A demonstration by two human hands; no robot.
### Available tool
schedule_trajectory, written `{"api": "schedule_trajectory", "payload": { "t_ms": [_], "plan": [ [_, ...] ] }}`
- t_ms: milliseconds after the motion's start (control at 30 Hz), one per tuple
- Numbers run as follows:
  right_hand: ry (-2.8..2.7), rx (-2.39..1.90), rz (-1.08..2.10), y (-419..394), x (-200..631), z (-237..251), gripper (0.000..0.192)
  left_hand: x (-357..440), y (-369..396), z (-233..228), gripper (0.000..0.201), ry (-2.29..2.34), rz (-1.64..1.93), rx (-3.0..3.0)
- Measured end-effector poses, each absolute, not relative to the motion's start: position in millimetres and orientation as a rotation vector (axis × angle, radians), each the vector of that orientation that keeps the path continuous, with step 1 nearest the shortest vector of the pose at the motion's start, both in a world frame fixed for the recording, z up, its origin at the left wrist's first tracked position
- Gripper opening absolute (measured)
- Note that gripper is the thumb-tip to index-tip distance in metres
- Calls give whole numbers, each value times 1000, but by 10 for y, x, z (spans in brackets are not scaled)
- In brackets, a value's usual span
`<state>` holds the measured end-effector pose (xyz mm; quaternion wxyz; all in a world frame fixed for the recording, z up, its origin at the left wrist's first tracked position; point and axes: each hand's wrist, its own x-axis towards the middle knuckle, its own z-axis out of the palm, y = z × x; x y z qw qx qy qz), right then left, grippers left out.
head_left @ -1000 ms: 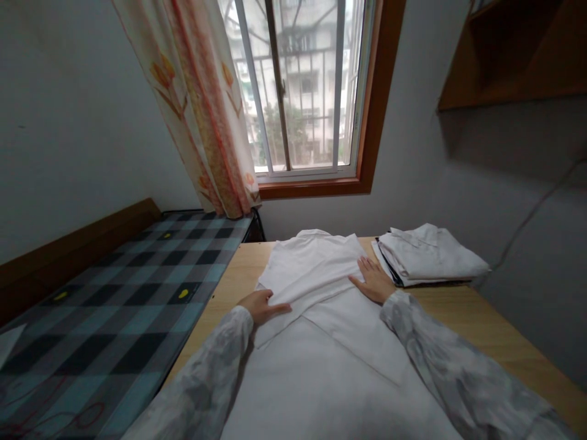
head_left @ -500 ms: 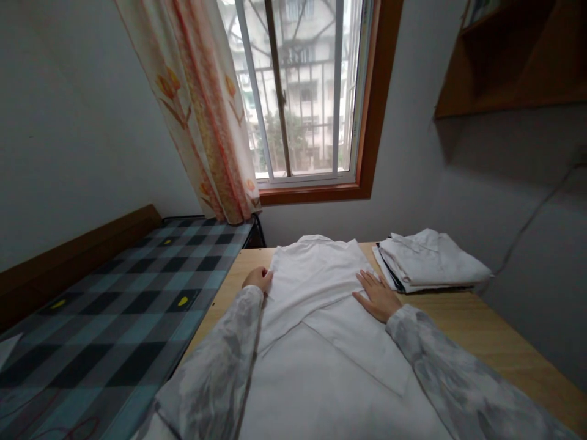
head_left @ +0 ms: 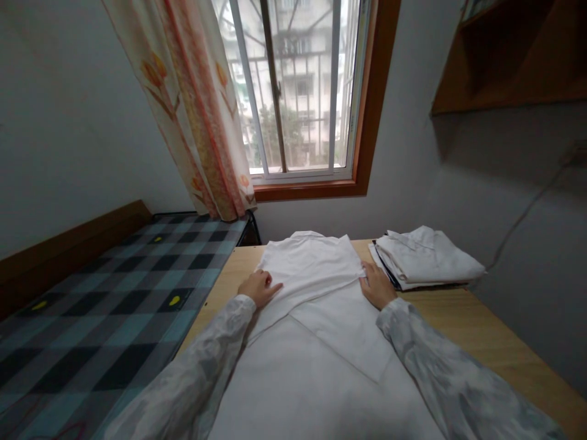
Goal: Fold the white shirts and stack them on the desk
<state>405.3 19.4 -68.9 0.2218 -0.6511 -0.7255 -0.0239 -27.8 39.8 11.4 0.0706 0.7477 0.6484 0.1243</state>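
A white shirt (head_left: 316, 354) lies on the wooden table, its collar at the far end and its sleeves folded across the back in overlapping diagonal layers. At its left edge rests my left hand (head_left: 259, 288), one finger stretched out over the cloth and the others partly bent. My right hand (head_left: 378, 287) is at the opposite edge, with its fingers closed on the fabric just below the shoulder. Both forearms wear grey patterned sleeves.
Folded clothes (head_left: 426, 256), mostly white, are stacked at the table's (head_left: 486, 342) far right. A bed with a checked cover (head_left: 137, 318) stands to the left. Behind are a curtain (head_left: 192, 116) and window (head_left: 298, 91); a wooden shelf (head_left: 513, 61) hangs at upper right.
My left hand has shifted onto the shirt with a finger extended. My right hand, earlier flat with fingers spread, has moved to the right edge and closed there. The view has shifted slightly.
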Motion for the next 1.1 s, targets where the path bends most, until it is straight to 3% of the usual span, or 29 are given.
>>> {"api": "schedule_trajectory", "payload": {
  "t_ms": [200,400,533,767,933,1100],
  "plan": [
    [-1983,-1917,-87,198,4081,-614,46,-326,226,92,37,1884,183,2105],
    [-1899,-1854,-134,73,4083,-522,30,-449,241,-10,31,1756,297,1934],
    [-2134,-1622,-96,-57,4028,-438,19,-494,237,-71,29,1748,334,1914],
    [-2522,-1289,-188,-79,3830,-258,29,-465,254,-86,24,1782,339,1935],
    [-2596,-1119,-452,33,3600,-227,20,-471,261,-82,22,1813,336,1904],
    [-2548,-1018,-493,-19,3735,-254,18,-472,219,-88,24,1788,368,1933]
  ]
}}
